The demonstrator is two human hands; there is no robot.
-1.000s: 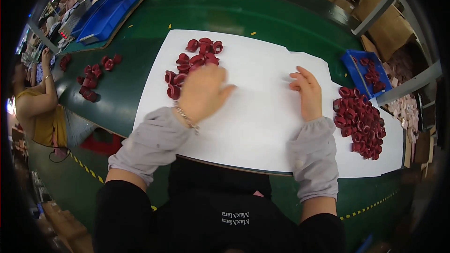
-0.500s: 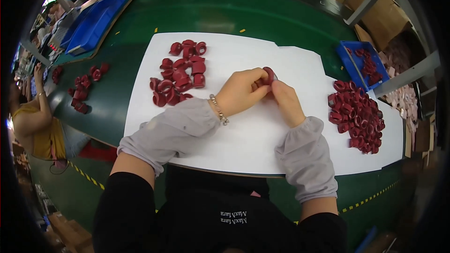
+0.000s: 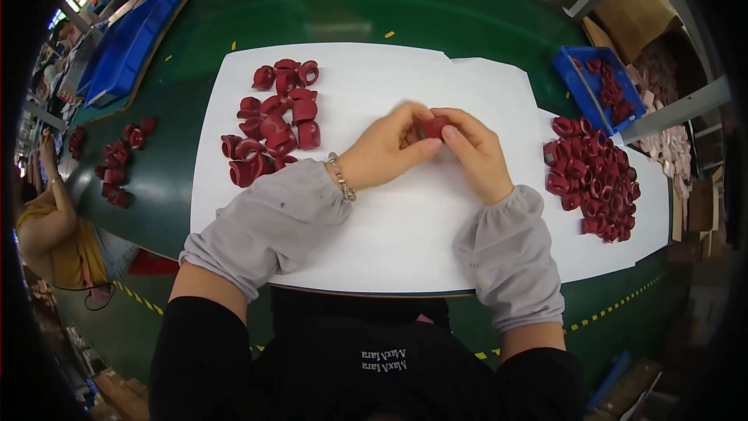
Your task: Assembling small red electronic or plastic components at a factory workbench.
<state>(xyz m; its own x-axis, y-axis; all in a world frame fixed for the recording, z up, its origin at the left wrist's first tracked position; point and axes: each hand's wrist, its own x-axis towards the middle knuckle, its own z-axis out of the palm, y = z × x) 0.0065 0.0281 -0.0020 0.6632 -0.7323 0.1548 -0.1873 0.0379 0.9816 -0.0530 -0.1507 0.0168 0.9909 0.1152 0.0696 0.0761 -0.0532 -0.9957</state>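
Above the middle of the white sheet (image 3: pixel 389 242), a dark red ring-shaped piece (image 3: pixel 431 128) is pinched between my two hands. My left hand (image 3: pixel 389 144) closes on its left side, thumb in front and fingers curled behind. With thumb and fingertips, my right hand (image 3: pixel 477 152) grips its right side. The broad outer band of the piece faces up; its opening is hidden. To the left of my hands lies a loose group of similar red rings (image 3: pixel 274 129). A larger, denser heap of them (image 3: pixel 596 179) lies on the right.
A blue bin (image 3: pixel 598 90) holding more red rings stands at the far right by a metal post (image 3: pixel 678 113). More rings (image 3: pixel 117 162) lie on the green table at left, near a blue tray (image 3: pixel 132 47). A co-worker's arm (image 3: pixel 54 210) shows at the left edge.
The ring has turned in my hands, so its wide band shows instead of its rim. My right fingers have come up over it. The whole view has shifted slightly.
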